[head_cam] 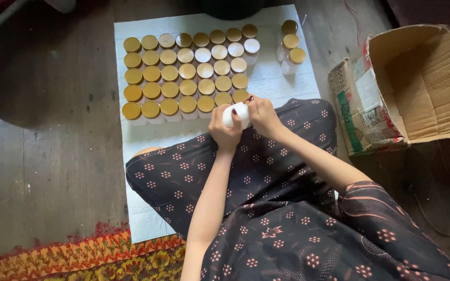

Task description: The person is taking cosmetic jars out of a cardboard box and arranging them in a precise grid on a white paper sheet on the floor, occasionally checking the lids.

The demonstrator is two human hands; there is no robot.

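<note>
White jar (237, 113), small and round-shouldered, sits just above the middle of the frame, held over the person's lap between both hands. The left hand (224, 130) wraps its body from the left, fingers curled closed around it, nails dark red. The right hand (262, 115) closes on its right end, fingertips pinched at the top where a cap would go; whether a lid is on this jar cannot be told, since the fingers cover that end.

In the head view, above the hands in the upper middle of the frame, a block of jars with gold lids (183, 78) stands in tidy rows on a white mat (141, 140) spread on the wooden floor (53, 130). A few near the block's upper right look paler on top than the rest. Three more gold-lidded jars (290, 47) stand apart at the mat's upper right. An open cardboard box (417, 83) lies tilted at the right edge; its inside shows bare cardboard. A patterned rug (79, 257) fills the lower left.

Judging by this, most jars are already capped and lined up, and the one in hand looks among the last.
</note>
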